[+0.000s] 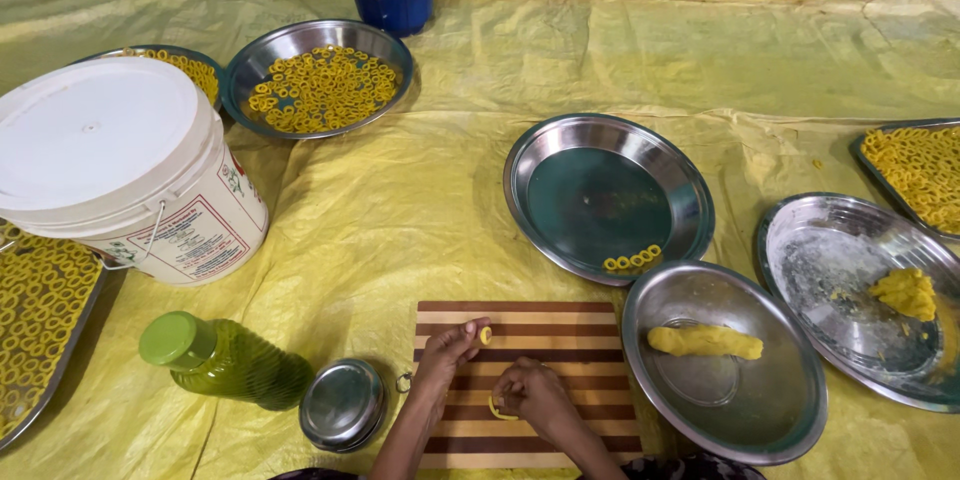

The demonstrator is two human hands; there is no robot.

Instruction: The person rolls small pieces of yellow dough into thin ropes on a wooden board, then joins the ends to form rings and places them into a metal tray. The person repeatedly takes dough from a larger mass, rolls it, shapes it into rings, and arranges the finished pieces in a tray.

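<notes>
Left hand (447, 348) pinched dough ring (486, 335) over near board (520, 380). Right hand (532, 392) clenched on dough strip (497, 410). Risk: soft ring deforming under tight pinch; strip sticking to board.

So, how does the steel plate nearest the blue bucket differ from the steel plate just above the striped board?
The plate by the blue bucket is covered with yellow dough rings; the plate above the striped board holds only a short row at its near rim. The first lies farther from the hands. Both are round, shiny steel.

Soft even daylight, sharp, wide-angle bowing
</notes>
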